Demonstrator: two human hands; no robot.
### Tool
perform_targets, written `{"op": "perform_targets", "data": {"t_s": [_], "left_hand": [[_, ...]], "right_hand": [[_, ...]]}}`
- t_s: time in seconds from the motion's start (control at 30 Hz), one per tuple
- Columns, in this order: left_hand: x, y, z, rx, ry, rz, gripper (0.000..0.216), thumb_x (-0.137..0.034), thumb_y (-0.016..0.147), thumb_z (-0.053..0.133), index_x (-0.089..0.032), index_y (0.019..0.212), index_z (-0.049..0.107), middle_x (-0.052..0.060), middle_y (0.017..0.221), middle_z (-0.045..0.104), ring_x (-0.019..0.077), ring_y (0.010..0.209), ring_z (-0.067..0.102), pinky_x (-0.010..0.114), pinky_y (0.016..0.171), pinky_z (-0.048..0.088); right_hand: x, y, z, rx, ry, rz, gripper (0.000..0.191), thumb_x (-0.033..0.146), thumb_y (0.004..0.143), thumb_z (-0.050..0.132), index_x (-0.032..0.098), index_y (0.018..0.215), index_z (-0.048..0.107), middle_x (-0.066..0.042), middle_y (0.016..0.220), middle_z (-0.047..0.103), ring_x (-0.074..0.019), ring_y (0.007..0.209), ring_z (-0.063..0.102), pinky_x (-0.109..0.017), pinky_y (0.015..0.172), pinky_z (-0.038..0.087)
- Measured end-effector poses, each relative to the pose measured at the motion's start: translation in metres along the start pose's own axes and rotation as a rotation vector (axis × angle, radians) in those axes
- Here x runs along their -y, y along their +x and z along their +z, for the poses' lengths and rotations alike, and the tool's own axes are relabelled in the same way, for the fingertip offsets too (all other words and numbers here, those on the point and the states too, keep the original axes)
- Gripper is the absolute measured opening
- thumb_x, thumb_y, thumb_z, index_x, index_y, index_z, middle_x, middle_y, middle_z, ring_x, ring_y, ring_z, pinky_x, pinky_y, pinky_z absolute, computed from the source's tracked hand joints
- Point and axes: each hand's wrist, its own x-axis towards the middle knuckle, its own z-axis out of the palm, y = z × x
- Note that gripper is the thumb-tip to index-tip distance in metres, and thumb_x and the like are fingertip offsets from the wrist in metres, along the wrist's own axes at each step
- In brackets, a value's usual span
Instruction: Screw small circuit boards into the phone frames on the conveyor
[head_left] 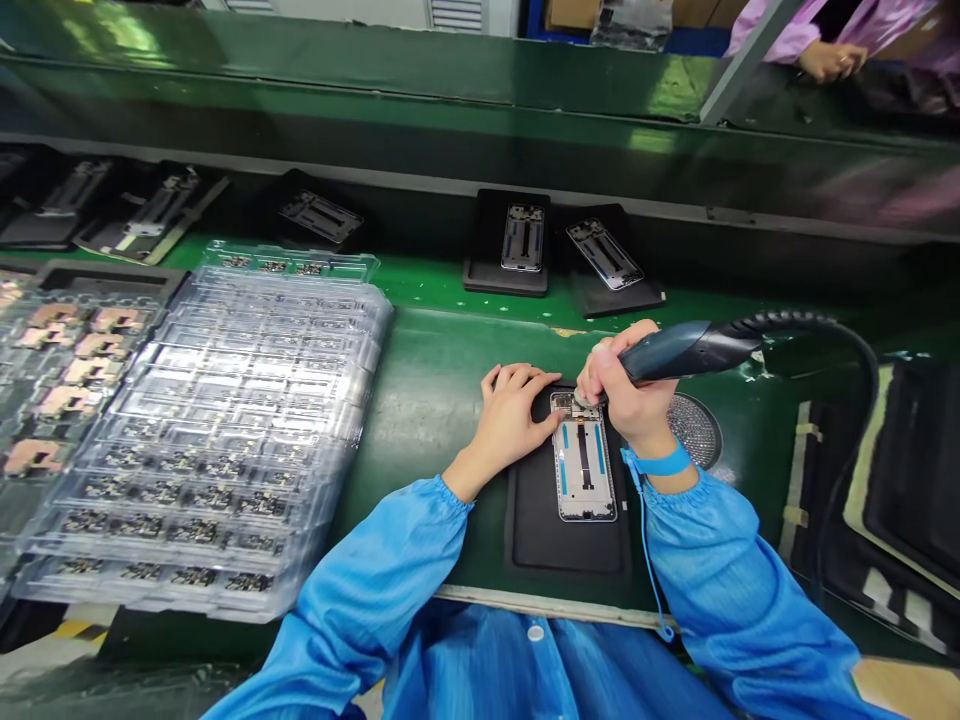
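My right hand (626,390) is wrapped round a dark electric screwdriver (675,350), whose cord runs off to the right. Its working end, mostly hidden by my fingers, is at the top part of a phone frame (585,460). This silver frame has blue strips and a dark flex cable down its middle, and it lies on a black foam pad (566,545). My left hand (514,415) rests on the pad's left side with its fingers stretched out, the thumb reaching the frame's upper left edge. A blue wrist strap (664,460) circles my right wrist.
Stacked clear trays (225,400) of small circuit boards stand left, beside a tray of copper-coloured parts (90,370). More phone frames (523,238) lie on pads along the back. A round metal dish (694,430) sits right. Another person's hand (831,60) shows behind the barrier.
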Motion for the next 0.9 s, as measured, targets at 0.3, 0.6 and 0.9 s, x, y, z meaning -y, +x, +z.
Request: {"op": "perform_targets", "data": {"t_s": [0.3, 0.6, 0.9], "left_hand": [[0.001, 0.004, 0.003, -0.014, 0.025, 0.021, 0.057, -0.039, 0.119, 0.090, -0.032, 0.175, 0.082, 0.013, 0.173, 0.080, 0.0381, 0.174, 0.066, 0.070, 0.163, 0.035], [0.009, -0.105, -0.117, -0.063, 0.201, -0.074, 0.030, -0.041, 0.132, 0.066, -0.025, 0.126, 0.091, 0.009, 0.114, 0.089, 0.0284, 0.111, 0.085, 0.040, 0.108, 0.067], [0.104, -0.047, -0.295, -0.312, 0.543, -0.643, 0.021, -0.024, 0.121, 0.072, -0.017, 0.119, 0.092, 0.016, 0.124, 0.094, 0.0350, 0.125, 0.088, 0.040, 0.116, 0.066]], "right_hand": [[-0.011, -0.004, 0.008, -0.040, -0.009, -0.046, 0.048, 0.058, 0.115, 0.101, 0.031, 0.108, 0.062, 0.014, 0.070, 0.057, -0.0099, 0.043, 0.050, -0.026, 0.044, 0.053], [0.040, -0.022, -0.049, -0.212, -0.083, -0.242, 0.056, 0.056, 0.095, 0.115, 0.033, 0.101, 0.065, 0.010, 0.062, 0.061, -0.0161, 0.043, 0.053, -0.034, 0.046, 0.054], [0.035, -0.040, -0.094, -0.438, -0.204, -0.027, 0.061, 0.053, 0.073, 0.108, 0.036, 0.099, 0.055, 0.012, 0.060, 0.063, -0.0255, 0.049, 0.057, -0.051, 0.056, 0.061]]}}
